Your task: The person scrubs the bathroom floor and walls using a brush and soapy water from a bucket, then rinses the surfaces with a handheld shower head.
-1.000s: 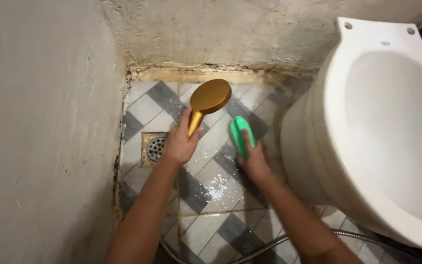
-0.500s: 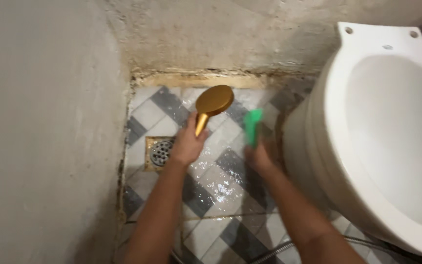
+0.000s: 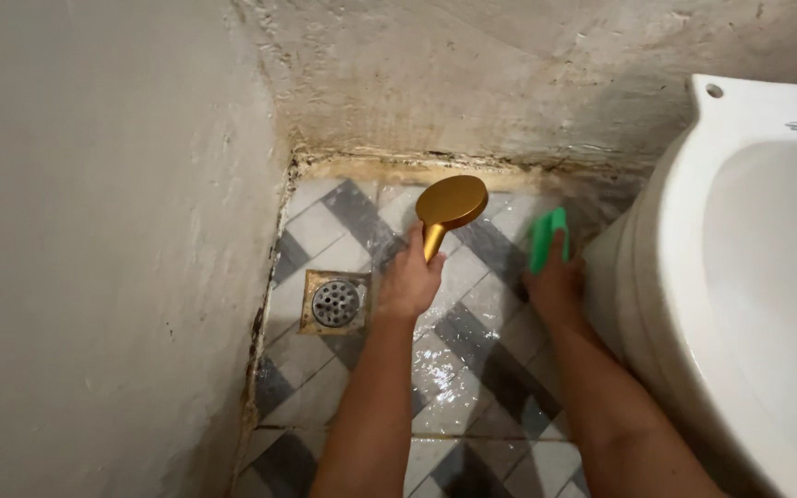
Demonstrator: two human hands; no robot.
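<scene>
The floor drain [image 3: 335, 302] lies left of the shower head [image 3: 451, 203], the toilet [image 3: 749, 267] far right.

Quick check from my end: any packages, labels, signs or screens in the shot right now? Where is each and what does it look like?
No packages, signs or screens in view.
Possible mark: a tiny grey spot on the white toilet rim, upper right, too small to tell whether it is a label.
Otherwise: left hand holds a gold shower head, right hand a green scrub brush, over a wet checked tile floor.
</scene>
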